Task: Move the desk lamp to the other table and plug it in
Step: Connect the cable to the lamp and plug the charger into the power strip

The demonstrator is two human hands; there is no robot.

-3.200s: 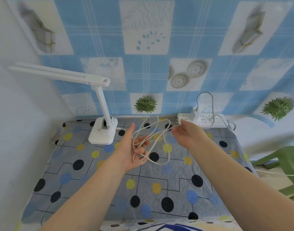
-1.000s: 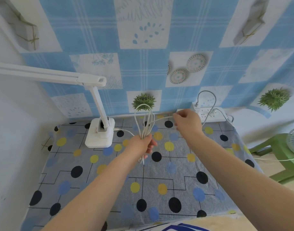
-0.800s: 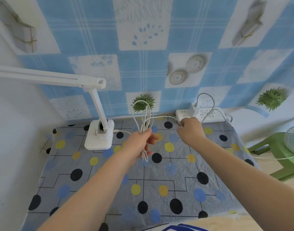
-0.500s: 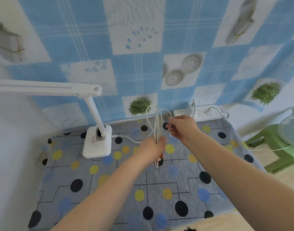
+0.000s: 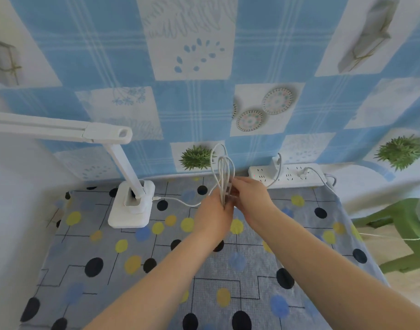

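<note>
A white desk lamp point(image 5: 132, 206) stands at the back left of the dotted tablecloth point(image 5: 156, 270), its long head reaching left out of view. Its white cable point(image 5: 224, 167) runs from the base to the middle of the table, gathered in upright loops. My left hand point(image 5: 212, 215) grips the bundle of loops from below. My right hand point(image 5: 250, 194) meets it from the right and pinches the cable at the bundle. A white power strip point(image 5: 287, 176) lies against the wall at the back right.
A white adapter point(image 5: 275, 164) and another plug point(image 5: 302, 173) with cables sit in the power strip. A green plastic stool point(image 5: 394, 234) with a fan at the frame edge stands to the right of the table. A patterned blue cloth covers the wall.
The loose cable loops have been gathered into a tight upright bundle in my left hand. My right hand went toward the power strip, then came back to the bundle.
</note>
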